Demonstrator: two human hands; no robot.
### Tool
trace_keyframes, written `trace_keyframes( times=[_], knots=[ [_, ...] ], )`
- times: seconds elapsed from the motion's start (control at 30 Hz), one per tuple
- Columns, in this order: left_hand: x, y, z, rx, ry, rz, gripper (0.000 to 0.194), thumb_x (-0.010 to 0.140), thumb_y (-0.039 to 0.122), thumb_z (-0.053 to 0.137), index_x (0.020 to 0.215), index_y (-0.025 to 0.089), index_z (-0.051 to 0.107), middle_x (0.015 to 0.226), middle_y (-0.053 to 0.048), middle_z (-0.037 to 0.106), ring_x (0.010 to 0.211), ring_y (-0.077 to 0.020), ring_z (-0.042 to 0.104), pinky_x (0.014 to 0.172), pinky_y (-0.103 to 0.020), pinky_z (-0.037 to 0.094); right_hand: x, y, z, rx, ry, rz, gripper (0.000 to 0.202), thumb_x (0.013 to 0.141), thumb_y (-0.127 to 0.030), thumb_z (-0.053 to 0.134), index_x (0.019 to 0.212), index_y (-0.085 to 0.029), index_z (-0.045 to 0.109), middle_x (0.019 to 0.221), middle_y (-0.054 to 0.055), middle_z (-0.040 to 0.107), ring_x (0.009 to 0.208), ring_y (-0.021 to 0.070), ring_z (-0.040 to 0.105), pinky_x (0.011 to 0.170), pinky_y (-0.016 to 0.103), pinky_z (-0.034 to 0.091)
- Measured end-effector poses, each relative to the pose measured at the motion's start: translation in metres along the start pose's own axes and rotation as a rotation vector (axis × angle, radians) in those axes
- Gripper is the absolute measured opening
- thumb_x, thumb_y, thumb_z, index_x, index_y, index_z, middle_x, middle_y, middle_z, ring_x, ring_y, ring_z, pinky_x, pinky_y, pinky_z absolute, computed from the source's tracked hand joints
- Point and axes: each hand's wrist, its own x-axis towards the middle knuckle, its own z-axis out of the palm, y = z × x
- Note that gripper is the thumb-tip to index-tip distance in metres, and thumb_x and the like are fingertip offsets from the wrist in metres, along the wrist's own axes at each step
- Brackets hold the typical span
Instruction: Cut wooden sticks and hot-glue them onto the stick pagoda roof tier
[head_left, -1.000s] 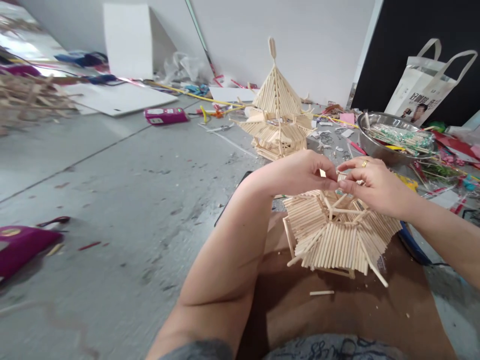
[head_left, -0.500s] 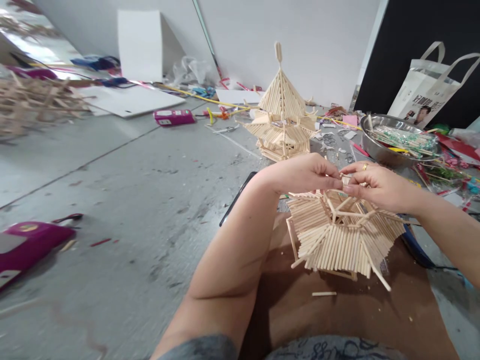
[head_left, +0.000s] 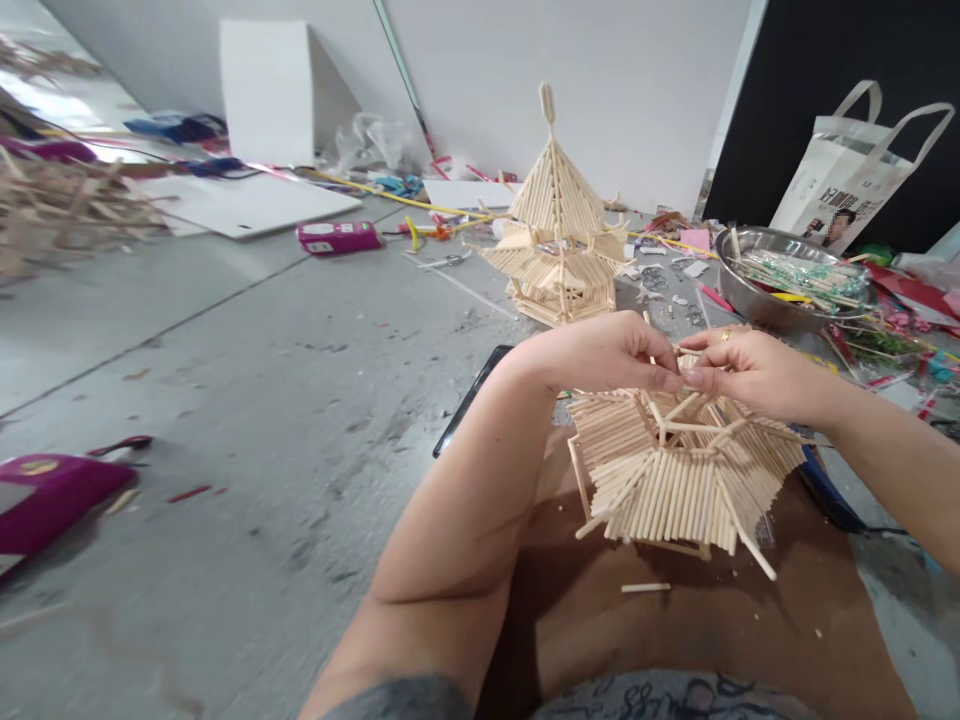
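Observation:
A stick-built model roof (head_left: 667,500) of pale wooden sticks, with sloping panels and an open frame on top, sits low in front of me. Above its far side my left hand (head_left: 619,352) bends at the wrist, thumb and fingers pinched together. My right hand (head_left: 750,372), wearing a ring, meets it fingertip to fingertip, also closed. A thin wooden stick (head_left: 688,350) shows between the fingertips; most of it is hidden by the fingers. Behind stands a taller stick pagoda (head_left: 559,200) with a pointed roof.
A short loose stick (head_left: 645,588) lies on the brown surface (head_left: 585,620). A dark phone (head_left: 471,400) is beside my left forearm. Magenta devices (head_left: 339,237) lie on the grey floor. At right stand a metal bowl (head_left: 780,305) of sticks and a white bag (head_left: 847,180).
The view has shifted slightly, so everything sits a little further left. My hands stay together over the model roof, with only small finger movement.

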Motion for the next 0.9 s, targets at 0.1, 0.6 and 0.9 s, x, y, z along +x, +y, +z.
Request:
trace_keyframes(
  times=[0.1, 0.6, 0.9],
  knots=[
    [0.0, 0.0, 0.0, 0.009, -0.011, 0.0, 0.026, 0.077, 0.033, 0.051, 0.074, 0.012, 0.065, 0.065, 0.0, 0.06, 0.06, -0.0081, 0.049, 0.056, -0.02, 0.034, -0.002, 0.0, -0.003, 0.072, -0.008, 0.048, 0.031, 0.085, -0.038, 0.045, 0.077, -0.02, 0.069, 0.117, 0.006, 0.061, 0.107, 0.0178, 0.056, 0.095, 0.034, 0.04],
    [0.0, 0.001, -0.001, 0.007, -0.037, -0.014, 0.025, 0.077, 0.033, 0.052, 0.079, 0.013, 0.066, 0.07, 0.0, 0.063, 0.064, -0.0085, 0.051, 0.061, -0.019, 0.036, -0.012, 0.007, -0.01, -0.045, -0.059, -0.045, 0.016, 0.076, -0.032, 0.058, 0.082, -0.022, 0.068, 0.122, 0.006, 0.058, 0.118, 0.022, 0.049, 0.098, 0.042, 0.036],
    [0.0, 0.002, -0.002, 0.007, -0.057, -0.004, 0.026, 0.078, 0.033, 0.05, 0.079, 0.012, 0.066, 0.072, -0.002, 0.063, 0.066, -0.0095, 0.052, 0.061, -0.02, 0.037, -0.014, 0.007, -0.01, -0.058, -0.065, -0.043, 0.018, 0.079, -0.032, 0.056, 0.086, -0.022, 0.068, 0.126, 0.006, 0.055, 0.12, 0.0217, 0.047, 0.1, 0.041, 0.034]
  ],
)
